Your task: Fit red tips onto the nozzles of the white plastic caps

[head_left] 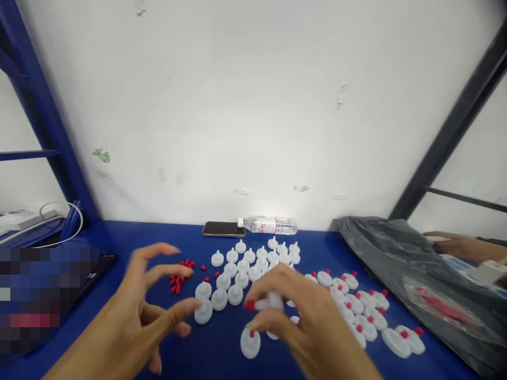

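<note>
My right hand [293, 306] grips a white nozzle cap with a red tip [273, 302], tilted on its side with the red end pointing left; the hand is slightly blurred. My left hand [158, 301] is raised with its fingers spread and nothing between them. Beyond its fingertips lies a pile of small red tips [180, 277]. Several white nozzle caps without red tips [235, 294] stand upright between and beyond my hands. One white cap with a red tip [250, 344] lies below my right hand. More red-tipped white caps [364, 327] are grouped at the right.
A phone [224, 229] and a clear plastic bottle [273, 225] lie along the wall. A grey plastic bag [396, 274] covers the right side, with a small clear bag of red pieces [439, 306] on it. Another person's hand [467, 246] is at the far right.
</note>
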`<action>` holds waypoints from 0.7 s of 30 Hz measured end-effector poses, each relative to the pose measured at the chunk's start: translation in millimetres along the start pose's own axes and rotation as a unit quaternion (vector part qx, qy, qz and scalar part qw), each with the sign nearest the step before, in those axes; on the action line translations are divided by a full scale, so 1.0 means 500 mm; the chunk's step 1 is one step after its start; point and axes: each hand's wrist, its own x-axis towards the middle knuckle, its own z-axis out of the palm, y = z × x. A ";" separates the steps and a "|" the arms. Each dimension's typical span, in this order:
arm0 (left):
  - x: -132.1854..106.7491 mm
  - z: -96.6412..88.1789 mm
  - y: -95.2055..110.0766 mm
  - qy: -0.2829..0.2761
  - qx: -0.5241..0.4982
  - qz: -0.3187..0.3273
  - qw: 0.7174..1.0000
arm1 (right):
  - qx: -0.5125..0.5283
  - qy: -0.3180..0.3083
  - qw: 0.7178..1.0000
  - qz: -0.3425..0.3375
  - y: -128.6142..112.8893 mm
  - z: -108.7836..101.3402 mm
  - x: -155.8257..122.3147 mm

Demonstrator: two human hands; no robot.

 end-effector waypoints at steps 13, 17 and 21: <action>0.077 -0.042 -0.092 -0.092 0.456 0.039 0.884 | -0.168 -0.044 0.955 0.240 0.070 -0.042 0.006; 0.076 -0.035 -0.104 -0.092 0.507 0.052 0.855 | -0.204 -0.068 0.948 0.233 0.071 -0.033 0.013; 0.074 -0.031 -0.104 -0.092 0.534 0.049 0.839 | -0.190 -0.109 0.939 0.264 0.085 -0.023 0.016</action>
